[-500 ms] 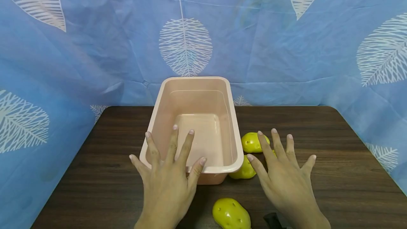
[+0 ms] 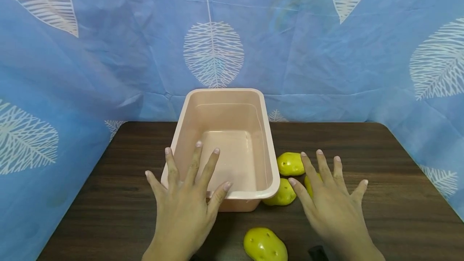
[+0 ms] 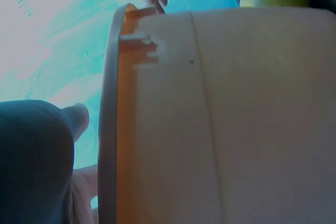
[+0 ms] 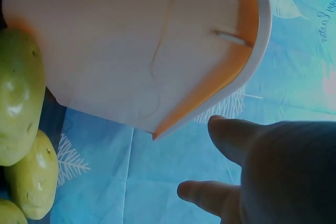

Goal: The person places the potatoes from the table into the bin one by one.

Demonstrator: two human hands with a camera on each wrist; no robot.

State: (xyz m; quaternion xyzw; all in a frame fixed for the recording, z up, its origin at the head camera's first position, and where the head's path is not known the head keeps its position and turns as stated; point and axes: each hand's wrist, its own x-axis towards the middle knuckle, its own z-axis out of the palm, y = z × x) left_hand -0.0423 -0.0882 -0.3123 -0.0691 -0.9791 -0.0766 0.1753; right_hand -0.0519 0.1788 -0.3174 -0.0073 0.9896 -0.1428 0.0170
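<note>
A deep, pale pink plastic basin stands on the dark wooden table. My left hand is spread wide over its near left corner, fingers straight, holding nothing; whether it touches the rim I cannot tell. To the right of the basin, my right hand is spread too, with nothing in it. Close by its fingers lie yellow-green potatoes: one at the back, another against the basin, and a third potato partly hidden behind the hand. A further potato lies at the front, between the two hands.
Behind the table hangs a blue cloth with white leaf prints, which also covers both sides. A small black object shows at the bottom edge beside the right wrist.
My right hand has shifted slightly to the right, uncovering more of the potatoes. The left hand has moved a little to the left. Basin and potatoes look unmoved on the table.
</note>
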